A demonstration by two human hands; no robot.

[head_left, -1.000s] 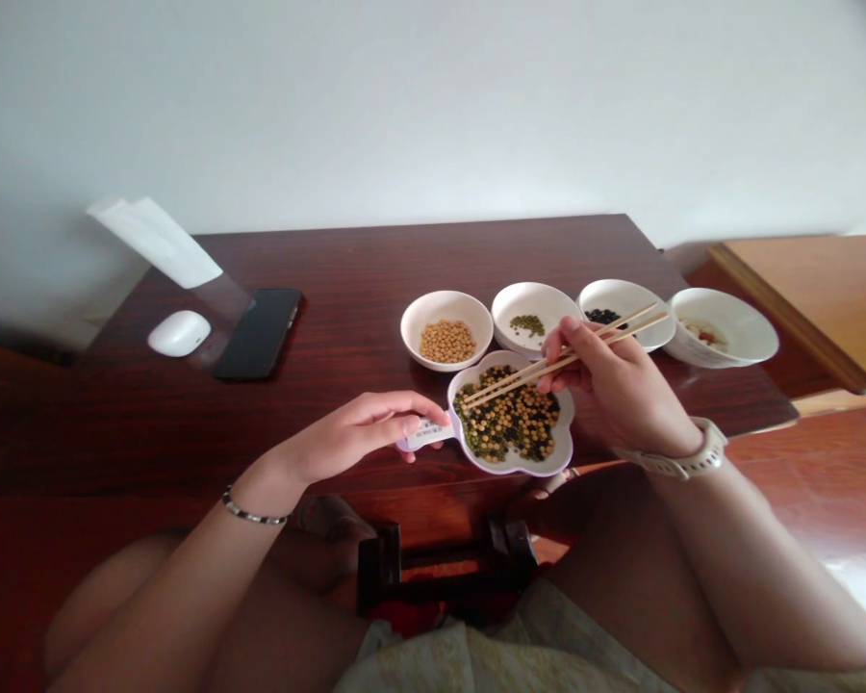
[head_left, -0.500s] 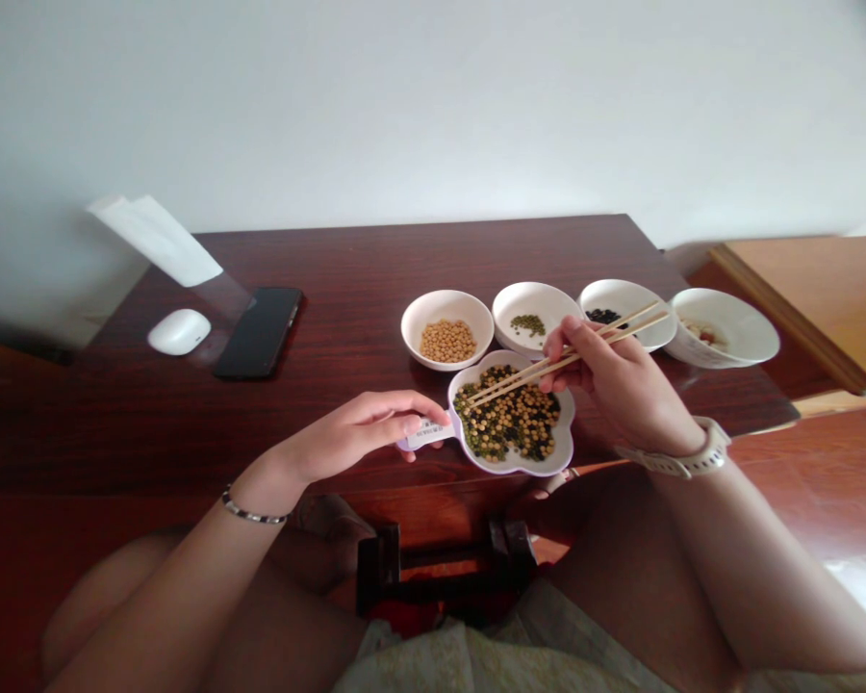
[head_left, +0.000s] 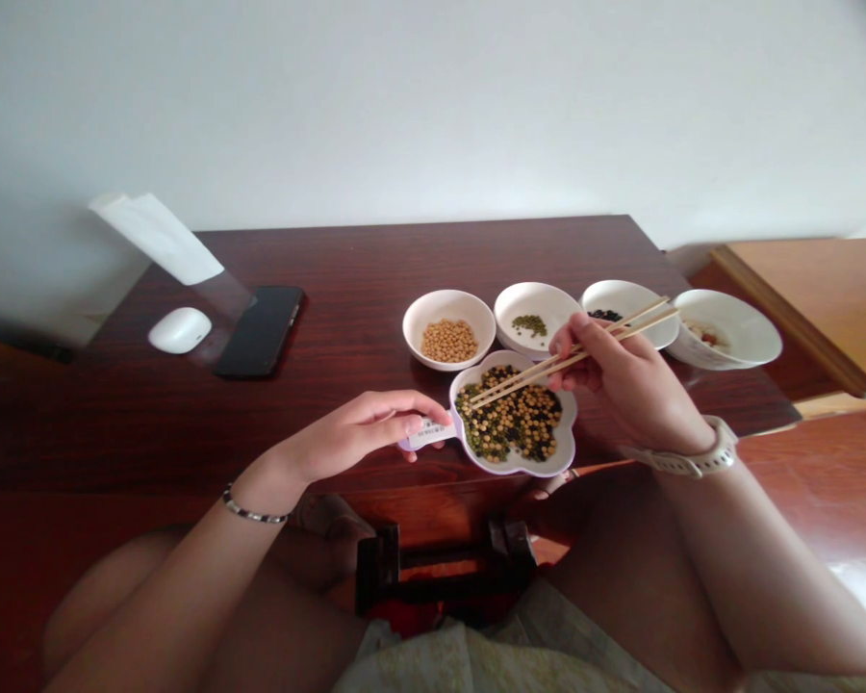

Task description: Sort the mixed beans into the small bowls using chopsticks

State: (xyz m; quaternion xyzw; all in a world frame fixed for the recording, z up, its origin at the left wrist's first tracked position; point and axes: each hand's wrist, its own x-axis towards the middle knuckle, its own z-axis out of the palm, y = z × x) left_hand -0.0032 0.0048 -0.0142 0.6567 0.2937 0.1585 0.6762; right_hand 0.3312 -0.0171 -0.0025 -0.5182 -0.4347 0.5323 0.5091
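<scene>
My left hand [head_left: 365, 431] is closed around the short labelled handle of a white, lilac-edged, flower-shaped dish [head_left: 567, 438]. Mixed beans [head_left: 523, 419], yellow, green and black, cover the dish's bottom. A pair of wooden chopsticks [head_left: 541, 369] is gripped in my right hand [head_left: 613, 371], which hovers over the dish's far right side. Their tips reach into the beans near the handle side; whether a bean is pinched between them is too small to tell. Just behind the dish stand a bowl [head_left: 414, 337] of yellow beans and a bowl [head_left: 503, 308] with a few green beans.
Farther right are a bowl [head_left: 656, 332] with black beans, partly behind my right hand, and a bowl [head_left: 754, 337] with a few pale and reddish bits. On the table's [head_left: 346, 269] left lie a black phone [head_left: 260, 332], a white rounded case [head_left: 180, 331] and a white tissue pack [head_left: 155, 236].
My right hand and the chopsticks have shifted slightly to the right, with the tips still among the beans. My left hand keeps its hold on the dish handle.
</scene>
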